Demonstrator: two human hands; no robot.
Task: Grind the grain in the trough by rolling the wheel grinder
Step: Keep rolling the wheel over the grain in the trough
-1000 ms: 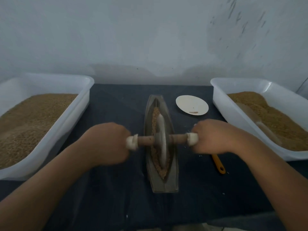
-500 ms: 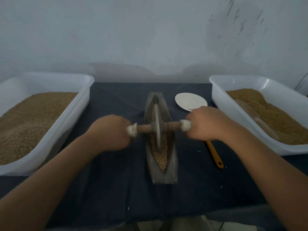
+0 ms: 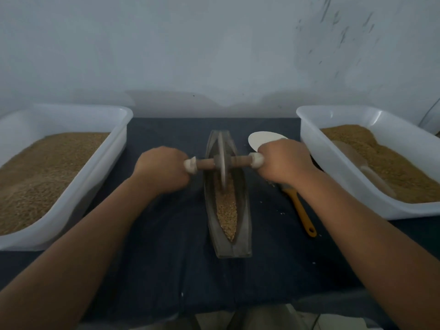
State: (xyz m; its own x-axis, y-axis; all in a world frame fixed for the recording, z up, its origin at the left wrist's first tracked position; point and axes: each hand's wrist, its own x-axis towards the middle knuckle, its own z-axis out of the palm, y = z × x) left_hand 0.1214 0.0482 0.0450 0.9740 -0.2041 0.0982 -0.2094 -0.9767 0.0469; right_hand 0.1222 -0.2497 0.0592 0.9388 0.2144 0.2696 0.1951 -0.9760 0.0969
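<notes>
Recorded wheel grinder [image 3: 223,163] upright in far half of trough [image 3: 245,210] at centre frame, gripped by left hand [image 3: 162,169] and right hand [image 3: 284,163] curled tight round opposite axle ends, apparently for even pressure on grain [image 3: 227,210].

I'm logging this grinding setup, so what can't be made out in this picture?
Head view throughout.
Head of the yellow tool: under the right hand.
Near part of the plate: behind that hand.
Lower rim of the wheel: blurred where it meets the grain.
Ends of the axle: inside the left hand and right hand.
The left bin and right bin: cut by frame edges.
</notes>
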